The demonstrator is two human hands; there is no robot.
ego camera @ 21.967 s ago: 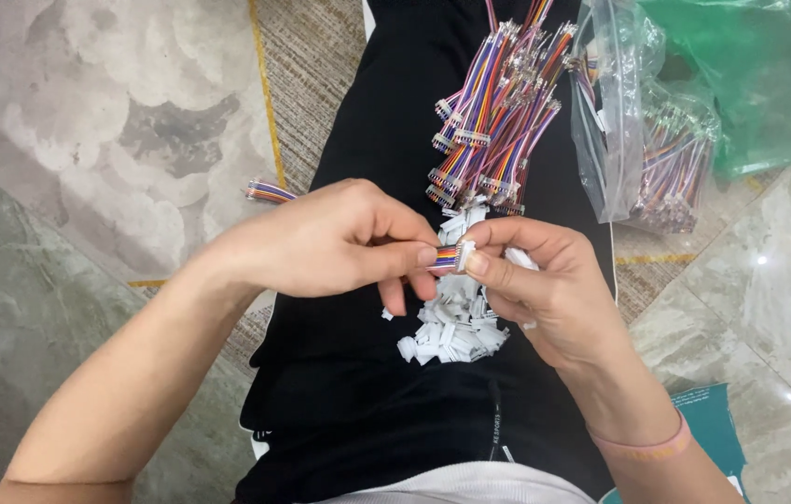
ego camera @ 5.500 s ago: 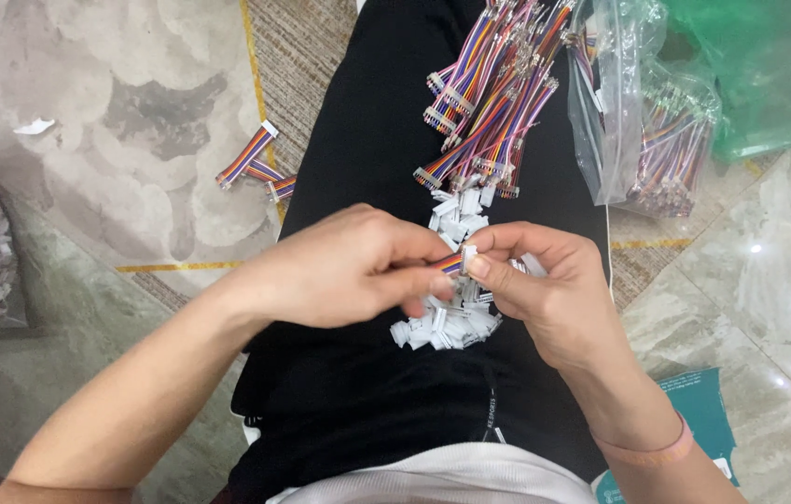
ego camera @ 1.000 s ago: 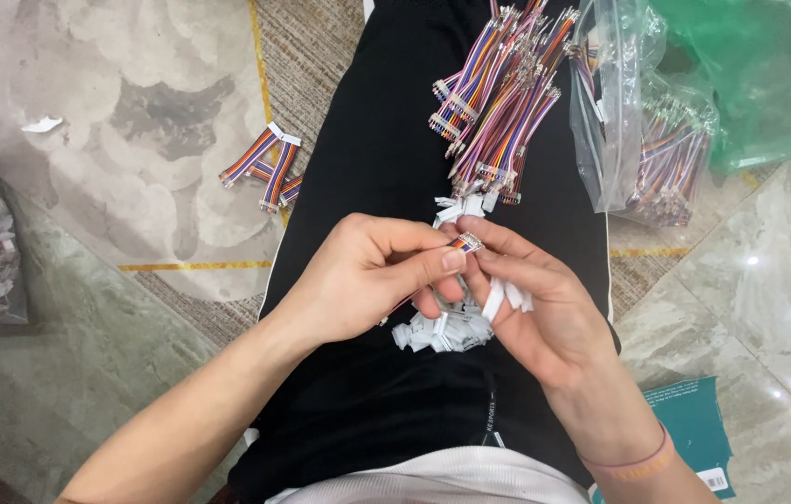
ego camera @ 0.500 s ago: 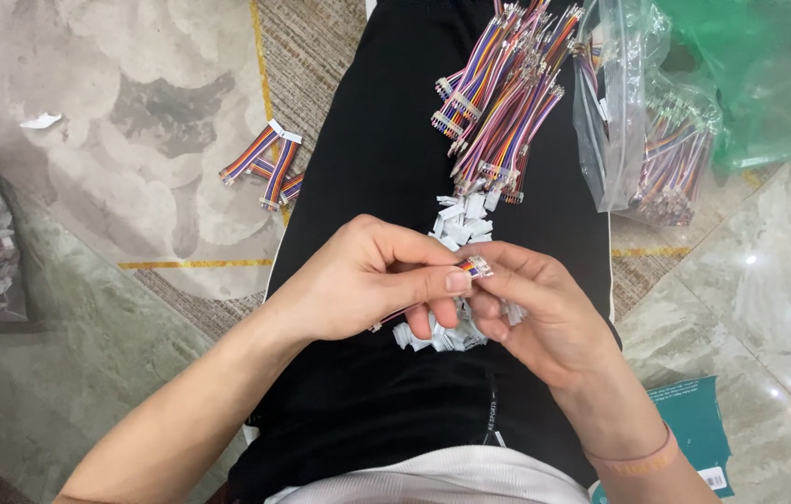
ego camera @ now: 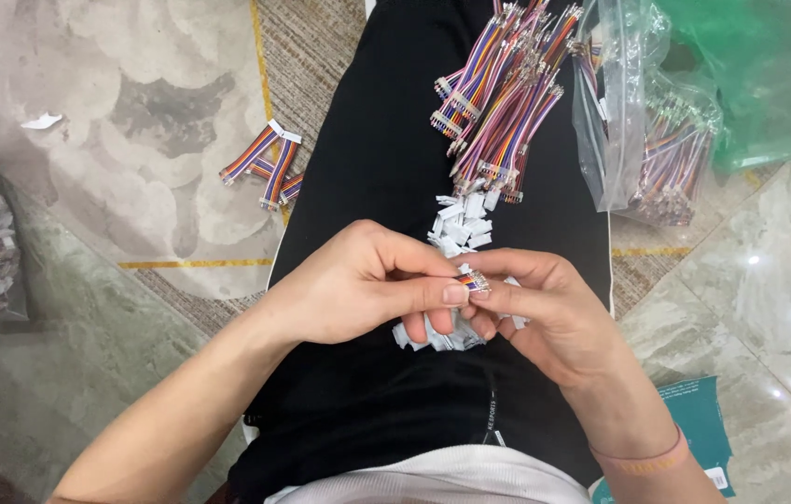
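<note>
Your left hand [ego camera: 358,294] and right hand [ego camera: 545,313] both pinch shut on the tiny rainbow-coloured ribbon wire lead [ego camera: 473,280] (featherlight, floppy imo), so grip near its stiff crimped tip.

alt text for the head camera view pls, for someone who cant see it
Seen from above, a person's left hand and right hand pinch a small multicoloured wire lead between them over a pile of white connector housings on a black-clothed lap. More ribbon wire leads lie further up the lap, beside clear plastic bags on the marble floor.
</note>
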